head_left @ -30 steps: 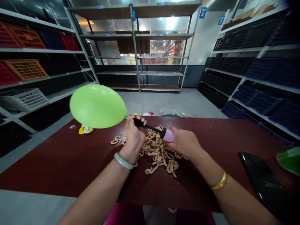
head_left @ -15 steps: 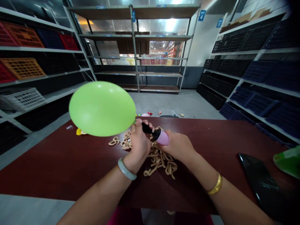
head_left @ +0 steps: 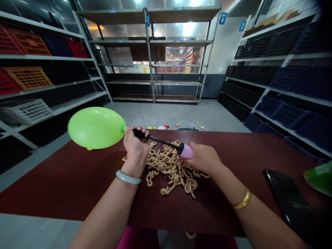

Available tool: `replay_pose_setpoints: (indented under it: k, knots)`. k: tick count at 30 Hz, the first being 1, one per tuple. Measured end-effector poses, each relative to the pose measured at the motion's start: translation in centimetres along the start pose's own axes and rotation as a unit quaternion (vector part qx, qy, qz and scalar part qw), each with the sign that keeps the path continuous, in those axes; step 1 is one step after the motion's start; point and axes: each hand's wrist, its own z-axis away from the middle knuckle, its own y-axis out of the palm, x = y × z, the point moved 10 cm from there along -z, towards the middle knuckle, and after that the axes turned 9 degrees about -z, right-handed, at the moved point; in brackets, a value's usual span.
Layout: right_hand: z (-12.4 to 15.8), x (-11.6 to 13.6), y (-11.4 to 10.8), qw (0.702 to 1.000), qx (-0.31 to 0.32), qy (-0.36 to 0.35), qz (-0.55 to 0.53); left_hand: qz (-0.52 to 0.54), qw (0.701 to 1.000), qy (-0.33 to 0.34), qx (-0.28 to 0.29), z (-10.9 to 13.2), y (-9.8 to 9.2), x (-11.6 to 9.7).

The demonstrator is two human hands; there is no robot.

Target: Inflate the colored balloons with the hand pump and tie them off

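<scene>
The glossy, oval green balloon is seen just left of the left hand, its long axis level and roughly in line with the hand pump. Its neck and the black nozzle are clamped in the closed left fingers. The smooth pink barrel is wrapped by the right hand, with the thin rod exposed between the hands, above tangled tan loops on the dark red table

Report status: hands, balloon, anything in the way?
Left hand clamps green balloon onto pump nozzle. Right hand grips pump handle, rod extended. Tan loop pile under pump, not blocking.
</scene>
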Motion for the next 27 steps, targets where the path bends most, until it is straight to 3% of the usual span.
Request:
replay_pose_setpoints:
  k: [8, 13, 17, 20, 27]
  knots:
    - [0.3, 1.0, 0.2, 0.999, -0.005, 0.014, -0.038, -0.002, 0.993, -0.08, 0.081, 6.9, 3.9, 5.8]
    - [0.4, 1.4, 0.0, 0.999, -0.005, 0.026, -0.038, -0.002, 0.992, -0.096, 0.076, 8.3, 4.2, 6.9]
    - [0.4, 1.7, 0.0, 0.998, 0.011, 0.032, -0.051, -0.007, 0.993, -0.094, 0.075, 7.4, 4.1, 6.1]
    - [0.3, 1.4, 0.0, 0.998, 0.02, 0.037, -0.049, -0.003, 0.995, -0.072, 0.075, 5.5, 3.7, 4.6]
    - [-0.2, -0.4, 0.1, 0.998, 0.032, 0.024, -0.039, 0.003, 0.999, -0.027, 0.017, -0.8, 0.0, 0.7]
